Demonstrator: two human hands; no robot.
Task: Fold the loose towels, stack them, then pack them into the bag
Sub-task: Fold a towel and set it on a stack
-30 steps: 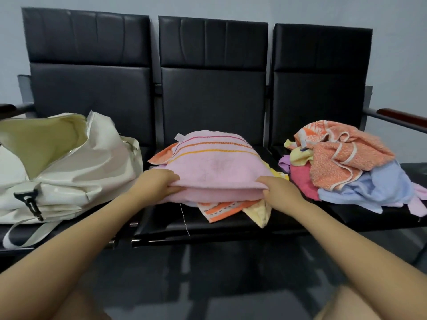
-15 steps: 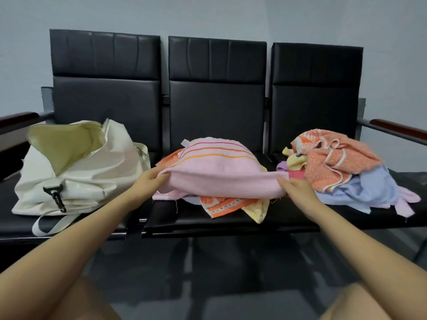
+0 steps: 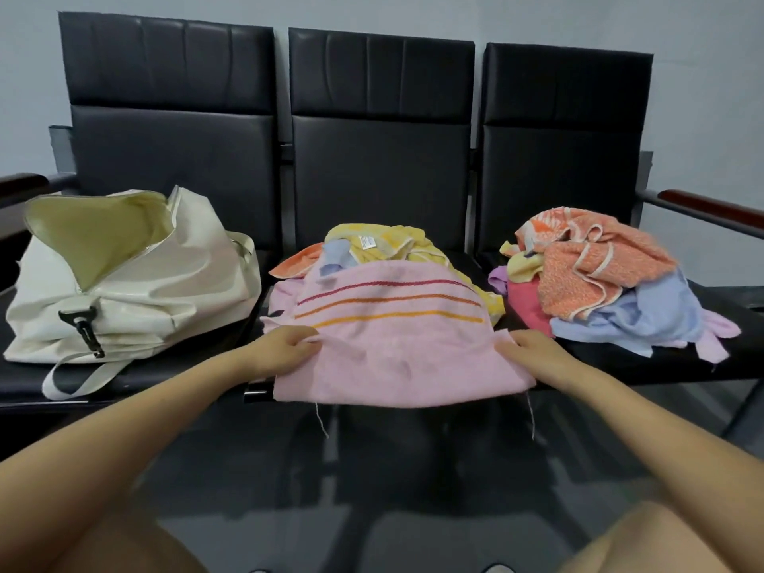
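both hands, left hand (image 3: 285, 350) and right hand (image 3: 531, 354), are pinching the pink towel (image 3: 392, 349); pulling evenly should be keeping the fold straight.

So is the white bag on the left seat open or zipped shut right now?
Open. The white bag gapes at the top, its flap raised to show yellowish lining; no towel is visible inside.

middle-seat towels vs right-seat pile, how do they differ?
Middle towels lie under a spread pink towel that both hands grip, left hand, right hand; the right pile is untouched. The middle towels look flatter; the right pile is crumpled. Both hold mixed colours on black seats.
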